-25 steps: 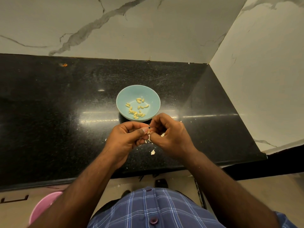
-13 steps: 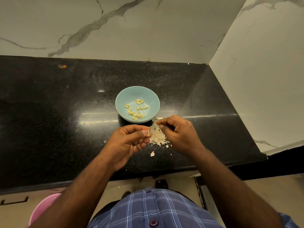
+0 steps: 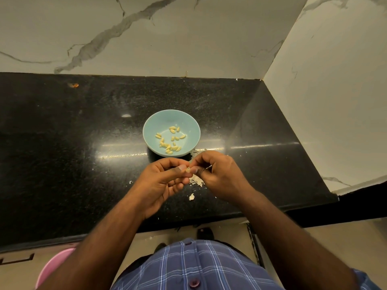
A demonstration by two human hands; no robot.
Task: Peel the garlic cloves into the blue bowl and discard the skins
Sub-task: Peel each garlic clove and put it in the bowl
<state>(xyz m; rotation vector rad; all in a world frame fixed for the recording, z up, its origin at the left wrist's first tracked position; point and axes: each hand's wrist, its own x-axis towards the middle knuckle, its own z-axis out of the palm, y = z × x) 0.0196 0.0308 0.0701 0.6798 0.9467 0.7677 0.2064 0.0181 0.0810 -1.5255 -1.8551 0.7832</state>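
The blue bowl (image 3: 152, 126) sits mid-counter and holds several peeled garlic cloves (image 3: 170, 141). Just in front of it my two hands meet above the counter. My left hand (image 3: 161, 183) pinches a small pale garlic clove (image 3: 187, 169) between thumb and forefinger. My right hand (image 3: 219, 174) has its fingertips on the same clove from the right, and a thin sliver shows between its curled fingers. A heap of papery skins (image 3: 196, 182) lies on the counter below the hands, mostly hidden by them. One loose skin (image 3: 191, 197) lies nearer me.
The black granite counter (image 3: 62, 153) ends at marble walls behind and to the right. Its front edge runs just below my wrists. A pink bin (image 3: 52, 266) stands on the floor at lower left. Small skin flecks dot the counter around the bowl.
Half a second ago my right hand was apart from the left, over the exposed skin heap. It has come back to the left hand's fingertips, and the hands now cover most of the skins.
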